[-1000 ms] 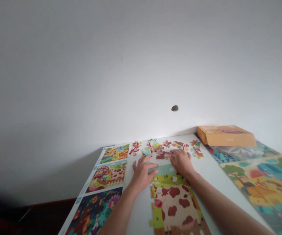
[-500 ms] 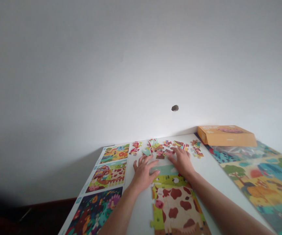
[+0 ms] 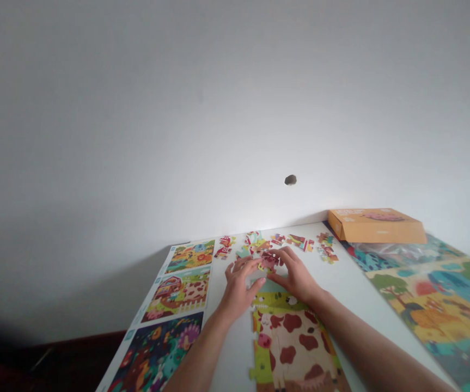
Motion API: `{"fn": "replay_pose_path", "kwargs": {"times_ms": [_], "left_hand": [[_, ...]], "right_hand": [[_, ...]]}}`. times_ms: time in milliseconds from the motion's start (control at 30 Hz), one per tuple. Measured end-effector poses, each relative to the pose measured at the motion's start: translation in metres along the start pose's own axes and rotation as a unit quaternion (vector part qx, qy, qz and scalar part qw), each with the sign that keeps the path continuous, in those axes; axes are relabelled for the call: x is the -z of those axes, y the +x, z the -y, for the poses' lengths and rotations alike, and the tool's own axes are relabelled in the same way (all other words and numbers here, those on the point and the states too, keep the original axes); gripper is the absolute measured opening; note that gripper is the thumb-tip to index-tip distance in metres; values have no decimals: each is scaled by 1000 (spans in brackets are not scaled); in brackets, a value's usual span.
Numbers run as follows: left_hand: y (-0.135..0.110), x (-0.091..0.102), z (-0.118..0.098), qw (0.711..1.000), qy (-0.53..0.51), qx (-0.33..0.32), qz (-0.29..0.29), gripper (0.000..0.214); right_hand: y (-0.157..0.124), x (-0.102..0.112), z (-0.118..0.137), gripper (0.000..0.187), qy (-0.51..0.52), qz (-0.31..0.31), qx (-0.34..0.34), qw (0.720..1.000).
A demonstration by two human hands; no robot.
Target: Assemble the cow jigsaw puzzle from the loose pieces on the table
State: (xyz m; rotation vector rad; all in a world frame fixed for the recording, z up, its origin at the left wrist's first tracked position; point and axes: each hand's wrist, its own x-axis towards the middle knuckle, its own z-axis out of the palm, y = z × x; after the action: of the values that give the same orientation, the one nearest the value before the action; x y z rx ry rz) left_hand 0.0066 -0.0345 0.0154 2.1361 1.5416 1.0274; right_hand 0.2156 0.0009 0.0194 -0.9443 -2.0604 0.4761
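A pink pig puzzle piece (image 3: 270, 263), possibly several joined pieces, is between my two hands above the top of a partly assembled farm jigsaw (image 3: 295, 343) with a spotted cow. My right hand (image 3: 295, 275) grips the piece from the right, its index finger at the far edge and thumb at the near side. At the left edge, the fingers of my left hand (image 3: 239, 284) are curved against the same piece, thumb below. Just beyond the fingers, loose puzzle pieces (image 3: 255, 238) lie in a row, partly hidden by my hands.
On the left lies a reference sheet (image 3: 179, 294) with three pictures. A yellow box (image 3: 382, 228) stands at the back right, beside a clear plastic bag (image 3: 402, 251). Another assembled animal puzzle (image 3: 443, 305) covers the right side. A white wall (image 3: 235, 136) with a hole rises behind the table.
My right hand has moved left and slightly toward me, bringing the pig piece away from the loose ones. My left fingers have closed in on its left edge.
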Motion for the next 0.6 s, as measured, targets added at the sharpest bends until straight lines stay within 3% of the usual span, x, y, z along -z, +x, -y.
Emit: {"fn": "replay_pose_path", "kwargs": {"times_ms": [167, 400, 500, 600], "left_hand": [[3, -1, 3, 999, 25, 24, -34, 27], [4, 0, -1, 995, 79, 12, -54, 22], [6, 3, 0, 991, 99, 38, -81, 18], [7, 7, 4, 975, 139, 112, -129, 13]], "right_hand": [[-1, 3, 7, 49, 0, 14, 15, 1000], [0, 4, 10, 48, 5, 25, 28, 999], [-1, 2, 6, 61, -43, 41, -7, 998], [-2, -1, 1, 69, -127, 58, -63, 988]]}}
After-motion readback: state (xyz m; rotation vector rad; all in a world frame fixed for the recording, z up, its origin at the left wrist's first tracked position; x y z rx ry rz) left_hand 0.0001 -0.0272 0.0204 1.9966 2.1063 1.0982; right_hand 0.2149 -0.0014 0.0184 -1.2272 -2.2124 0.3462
